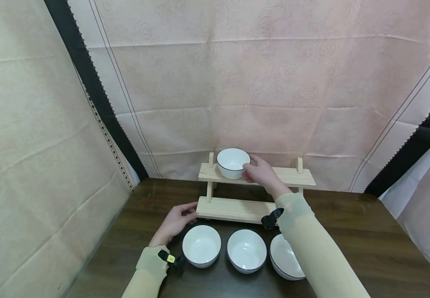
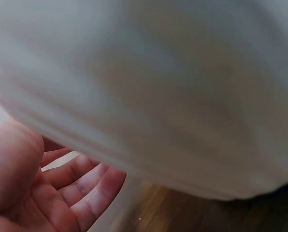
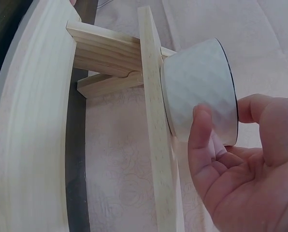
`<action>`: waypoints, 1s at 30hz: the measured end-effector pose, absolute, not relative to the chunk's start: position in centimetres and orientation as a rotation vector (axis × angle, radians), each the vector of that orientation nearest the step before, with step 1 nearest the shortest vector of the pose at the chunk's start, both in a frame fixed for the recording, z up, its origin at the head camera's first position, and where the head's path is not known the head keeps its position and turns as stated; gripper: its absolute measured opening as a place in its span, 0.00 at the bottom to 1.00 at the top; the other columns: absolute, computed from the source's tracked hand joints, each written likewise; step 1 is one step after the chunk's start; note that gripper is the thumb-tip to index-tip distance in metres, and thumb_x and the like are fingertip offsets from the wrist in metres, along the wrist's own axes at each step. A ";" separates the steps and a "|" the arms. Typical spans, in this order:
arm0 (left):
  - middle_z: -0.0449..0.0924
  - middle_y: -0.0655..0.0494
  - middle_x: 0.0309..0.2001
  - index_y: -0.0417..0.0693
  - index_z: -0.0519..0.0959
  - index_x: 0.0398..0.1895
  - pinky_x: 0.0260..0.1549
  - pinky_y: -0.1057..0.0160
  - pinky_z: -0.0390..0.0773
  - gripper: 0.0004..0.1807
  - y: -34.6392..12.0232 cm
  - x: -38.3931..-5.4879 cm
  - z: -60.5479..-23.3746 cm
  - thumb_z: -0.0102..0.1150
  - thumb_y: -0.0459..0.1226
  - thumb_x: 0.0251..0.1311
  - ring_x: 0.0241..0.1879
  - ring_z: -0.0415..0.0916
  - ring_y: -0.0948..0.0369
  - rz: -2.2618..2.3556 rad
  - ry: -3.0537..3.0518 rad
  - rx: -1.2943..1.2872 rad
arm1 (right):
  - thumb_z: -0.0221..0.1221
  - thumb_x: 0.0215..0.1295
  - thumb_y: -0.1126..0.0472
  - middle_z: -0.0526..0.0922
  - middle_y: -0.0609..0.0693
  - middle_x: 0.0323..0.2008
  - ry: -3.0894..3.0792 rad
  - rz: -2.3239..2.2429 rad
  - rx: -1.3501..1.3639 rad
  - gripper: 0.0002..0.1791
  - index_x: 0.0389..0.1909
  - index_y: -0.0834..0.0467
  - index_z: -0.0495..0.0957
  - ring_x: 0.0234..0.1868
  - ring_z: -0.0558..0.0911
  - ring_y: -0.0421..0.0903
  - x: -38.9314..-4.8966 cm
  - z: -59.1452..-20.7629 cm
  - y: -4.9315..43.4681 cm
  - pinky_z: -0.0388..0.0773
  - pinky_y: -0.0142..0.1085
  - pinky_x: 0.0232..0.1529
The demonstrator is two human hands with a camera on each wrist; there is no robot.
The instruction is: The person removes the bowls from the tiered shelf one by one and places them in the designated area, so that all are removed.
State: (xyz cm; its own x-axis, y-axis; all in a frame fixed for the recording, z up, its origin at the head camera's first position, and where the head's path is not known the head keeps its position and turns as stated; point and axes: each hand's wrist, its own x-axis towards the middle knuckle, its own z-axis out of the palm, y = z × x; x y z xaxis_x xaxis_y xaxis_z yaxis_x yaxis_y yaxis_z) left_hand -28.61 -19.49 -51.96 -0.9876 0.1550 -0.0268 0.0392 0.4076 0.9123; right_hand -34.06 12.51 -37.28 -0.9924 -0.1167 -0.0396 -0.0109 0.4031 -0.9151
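On the left part of the upper board of a two-tier wooden shelf point(image 1: 237, 210) sits a white bowl point(image 1: 233, 159) with a dark rim. My right hand point(image 1: 261, 174) holds this bowl by its right side, with digits at the rim and the outer wall. In the right wrist view the bowl's faceted wall point(image 3: 199, 87) shows, its base against the board. My left hand point(image 1: 177, 221) touches the left end of the lower board, fingers extended. A blurred white bowl point(image 2: 149, 96) covers most of the left wrist view, hiding part of that hand.
In front of the shelf, three more white bowls stand in a row: a left one point(image 1: 201, 245), a middle one point(image 1: 246, 250) and a right one point(image 1: 286, 257), partly behind my right sleeve. All are on a dark wooden table point(image 1: 352, 240). Pale cloth point(image 1: 267, 82) hangs behind.
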 end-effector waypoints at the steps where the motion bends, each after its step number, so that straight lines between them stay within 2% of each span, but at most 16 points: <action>1: 0.88 0.50 0.47 0.49 0.80 0.74 0.50 0.55 0.91 0.24 -19.5 -28.6 -52.0 0.63 0.37 0.78 0.41 0.88 0.59 1.644 2.545 0.178 | 0.52 0.81 0.54 0.89 0.61 0.49 2.548 -1.662 -0.115 0.38 0.87 0.57 0.55 0.43 0.87 0.46 -34.0 -37.3 12.5 0.89 0.33 0.46; 21: 0.88 0.49 0.47 0.47 0.80 0.74 0.49 0.55 0.91 0.24 -19.4 -28.3 -51.9 0.62 0.37 0.78 0.42 0.88 0.58 1.635 2.557 0.193 | 0.51 0.81 0.57 0.88 0.61 0.51 2.520 -1.711 -0.104 0.37 0.87 0.55 0.56 0.41 0.87 0.45 -33.8 -37.6 12.8 0.89 0.32 0.44; 30: 0.88 0.48 0.48 0.47 0.80 0.74 0.49 0.55 0.91 0.24 -19.5 -28.3 -51.9 0.63 0.37 0.78 0.43 0.88 0.57 1.642 2.552 0.204 | 0.51 0.79 0.59 0.89 0.62 0.50 2.502 -1.751 -0.116 0.38 0.87 0.57 0.55 0.39 0.87 0.43 -33.6 -37.7 13.0 0.89 0.30 0.43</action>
